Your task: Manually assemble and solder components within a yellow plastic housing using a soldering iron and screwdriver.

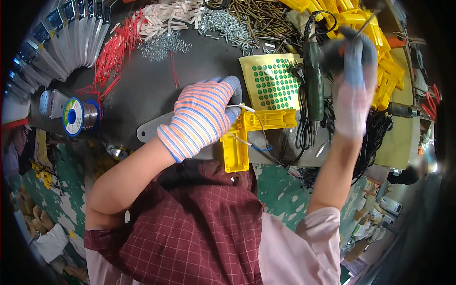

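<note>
My left hand (202, 114), in a striped knit glove with grey-blue fingertips, is closed on the corner of a yellow plastic bracket (236, 154). One arm of the bracket points right and the other points toward me. A white-sleeved wire end (244, 108) shows at the left fingertips, and a blue wire (261, 148) loops beside the bracket. Beneath my left wrist lies a flat grey metal strip (151, 131). At upper right my gloved right hand (350, 71) is raised and smeared by motion. Its fingers are closed round a thin metal rod (366, 24); its handle is hidden.
A sheet of green round stickers (275, 83) lies beyond the bracket, with a dark green power screwdriver (313, 80) beside it. Screws (225, 28), nuts (164, 46) and red wires (111, 57) cover the back. A solder spool (78, 117) stands left; yellow parts (387, 66) pile up right.
</note>
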Demonstrator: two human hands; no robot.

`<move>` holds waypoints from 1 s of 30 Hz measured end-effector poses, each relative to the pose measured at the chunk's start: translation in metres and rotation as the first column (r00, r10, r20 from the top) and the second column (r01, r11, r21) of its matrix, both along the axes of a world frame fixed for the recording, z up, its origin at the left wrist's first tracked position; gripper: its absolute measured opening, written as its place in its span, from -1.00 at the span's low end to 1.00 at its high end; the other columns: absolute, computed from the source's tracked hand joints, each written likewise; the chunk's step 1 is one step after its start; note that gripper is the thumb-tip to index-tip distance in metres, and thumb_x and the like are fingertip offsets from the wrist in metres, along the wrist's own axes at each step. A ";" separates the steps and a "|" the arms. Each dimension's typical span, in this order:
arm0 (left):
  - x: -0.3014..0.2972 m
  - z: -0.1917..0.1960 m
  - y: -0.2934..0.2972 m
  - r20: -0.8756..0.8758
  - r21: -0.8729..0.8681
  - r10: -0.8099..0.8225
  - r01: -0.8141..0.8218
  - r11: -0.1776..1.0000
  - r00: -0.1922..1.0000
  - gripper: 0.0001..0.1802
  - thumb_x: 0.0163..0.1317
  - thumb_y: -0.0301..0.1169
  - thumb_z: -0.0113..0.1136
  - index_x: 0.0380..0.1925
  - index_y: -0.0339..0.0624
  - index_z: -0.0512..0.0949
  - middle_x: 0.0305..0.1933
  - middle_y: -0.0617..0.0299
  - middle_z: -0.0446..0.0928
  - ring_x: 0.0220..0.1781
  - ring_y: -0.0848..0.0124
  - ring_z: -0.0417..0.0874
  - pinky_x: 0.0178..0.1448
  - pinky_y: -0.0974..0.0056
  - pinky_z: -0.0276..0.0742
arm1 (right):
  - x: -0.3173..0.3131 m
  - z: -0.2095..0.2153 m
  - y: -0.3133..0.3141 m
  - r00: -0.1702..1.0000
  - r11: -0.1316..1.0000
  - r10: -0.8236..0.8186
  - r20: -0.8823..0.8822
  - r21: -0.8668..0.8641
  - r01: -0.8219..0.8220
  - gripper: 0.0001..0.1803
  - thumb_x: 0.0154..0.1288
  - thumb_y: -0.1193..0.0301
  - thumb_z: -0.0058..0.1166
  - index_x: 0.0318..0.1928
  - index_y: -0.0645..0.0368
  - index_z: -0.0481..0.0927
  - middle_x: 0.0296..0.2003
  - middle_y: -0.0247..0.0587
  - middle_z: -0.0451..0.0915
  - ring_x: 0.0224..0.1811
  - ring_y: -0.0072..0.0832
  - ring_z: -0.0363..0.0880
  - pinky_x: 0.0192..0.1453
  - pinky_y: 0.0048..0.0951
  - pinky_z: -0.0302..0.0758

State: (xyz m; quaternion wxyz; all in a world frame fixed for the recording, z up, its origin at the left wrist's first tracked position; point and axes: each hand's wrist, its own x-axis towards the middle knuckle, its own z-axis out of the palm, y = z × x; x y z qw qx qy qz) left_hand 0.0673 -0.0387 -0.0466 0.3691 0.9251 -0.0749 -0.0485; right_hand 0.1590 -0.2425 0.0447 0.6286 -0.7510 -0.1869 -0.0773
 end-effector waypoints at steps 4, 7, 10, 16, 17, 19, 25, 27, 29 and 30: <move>-0.002 0.001 -0.004 0.063 0.019 0.008 -0.010 1.000 0.998 -0.74 0.10 -0.31 0.32 -0.28 -0.17 0.51 -0.30 -0.03 0.59 -0.17 -0.03 0.61 -0.09 -0.01 0.53 | -0.064 0.012 -0.024 0.971 0.669 0.228 -0.069 -0.713 -0.208 -0.75 0.13 0.52 0.24 -0.13 0.20 0.66 -0.42 -0.11 0.59 -0.41 -0.27 0.62 -0.27 -0.34 0.55; -0.001 0.003 -0.005 0.058 -0.010 -0.016 0.017 1.000 0.998 -0.74 0.09 -0.31 0.32 -0.29 -0.18 0.51 -0.30 -0.04 0.59 -0.19 -0.04 0.61 -0.11 -0.02 0.52 | -0.079 0.013 -0.031 0.915 0.421 0.388 -0.109 -0.863 -0.281 -0.81 0.09 0.45 0.23 -0.22 0.12 0.66 -0.43 -0.13 0.59 -0.39 -0.13 0.60 -0.32 -0.22 0.55; -0.001 0.001 -0.004 0.065 -0.019 -0.013 0.014 1.000 0.998 -0.74 0.07 -0.31 0.33 -0.30 -0.17 0.52 -0.32 -0.04 0.59 -0.20 -0.04 0.61 -0.12 -0.03 0.52 | -0.080 0.020 -0.018 0.906 0.334 0.414 -0.092 -0.911 -0.244 -0.80 0.07 0.48 0.23 -0.23 0.12 0.67 -0.44 -0.17 0.58 -0.42 -0.18 0.60 -0.33 -0.23 0.54; -0.003 -0.002 -0.004 0.102 0.050 -0.002 -0.003 0.999 0.995 -0.75 0.05 -0.33 0.32 -0.31 -0.17 0.51 -0.33 -0.04 0.59 -0.22 -0.04 0.62 -0.13 -0.02 0.53 | -0.071 0.025 -0.005 0.830 0.124 0.557 -0.037 -0.984 -0.127 -0.85 0.09 0.38 0.19 -0.29 0.08 0.62 -0.51 -0.20 0.52 -0.48 -0.22 0.58 -0.43 -0.23 0.49; -0.003 -0.003 -0.003 0.095 0.053 0.009 -0.014 0.998 0.995 -0.75 0.05 -0.33 0.32 -0.31 -0.17 0.51 -0.33 -0.04 0.59 -0.22 -0.04 0.62 -0.13 -0.02 0.53 | -0.070 0.026 0.003 0.815 0.070 0.577 -0.045 -0.992 -0.104 -0.88 0.11 0.32 0.17 -0.38 0.06 0.56 -0.54 -0.20 0.50 -0.48 -0.24 0.58 -0.46 -0.21 0.48; 0.001 0.002 -0.009 0.127 0.087 -0.056 0.045 0.995 0.990 -0.75 0.03 -0.34 0.31 -0.30 -0.16 0.51 -0.31 -0.02 0.58 -0.20 -0.02 0.61 -0.13 -0.01 0.54 | -0.075 0.043 0.014 0.815 -0.046 0.567 -0.120 -0.992 -0.114 -0.88 0.10 0.34 0.15 -0.41 0.08 0.53 -0.57 -0.20 0.47 -0.49 -0.24 0.58 -0.48 -0.23 0.46; 0.001 0.006 -0.014 0.145 0.178 -0.134 0.108 0.978 0.980 -0.71 0.00 -0.38 0.33 -0.24 -0.13 0.54 -0.26 0.03 0.57 -0.16 0.02 0.61 -0.11 0.00 0.54 | -0.063 0.049 0.045 0.676 -0.235 0.658 -0.332 -0.943 -0.234 -0.93 0.03 0.46 0.04 -0.44 0.18 0.50 -0.65 -0.11 0.50 -0.55 -0.21 0.56 -0.53 -0.19 0.43; 0.002 0.005 -0.006 0.173 0.058 -0.139 0.131 0.990 0.975 -0.69 0.02 -0.39 0.32 -0.20 -0.16 0.54 -0.24 0.02 0.58 -0.14 0.04 0.63 -0.07 0.04 0.55 | -0.054 0.044 0.051 0.680 -0.238 0.625 -0.384 -0.923 -0.303 -0.93 0.05 0.46 0.04 -0.44 0.19 0.50 -0.64 -0.10 0.50 -0.54 -0.20 0.57 -0.51 -0.18 0.44; 0.006 0.008 -0.003 0.206 -0.303 -0.079 0.140 0.943 0.975 -0.66 0.07 -0.39 0.31 -0.12 -0.21 0.55 -0.19 0.00 0.58 -0.09 0.04 0.64 0.03 0.09 0.55 | -0.046 0.043 0.052 0.687 -0.209 0.577 -0.442 -0.893 -0.400 -0.92 0.07 0.47 0.04 -0.42 0.21 0.53 -0.58 -0.09 0.54 -0.49 -0.18 0.60 -0.46 -0.18 0.49; 0.012 0.013 -0.006 0.189 -0.536 -0.032 0.130 0.834 0.982 -0.66 0.11 -0.38 0.29 -0.09 -0.23 0.56 -0.16 0.00 0.59 -0.06 0.02 0.64 0.09 0.11 0.56 | -0.043 0.040 0.047 0.701 -0.216 0.548 -0.456 -0.887 -0.408 -0.92 0.07 0.47 0.04 -0.42 0.21 0.53 -0.58 -0.09 0.54 -0.49 -0.18 0.60 -0.46 -0.18 0.49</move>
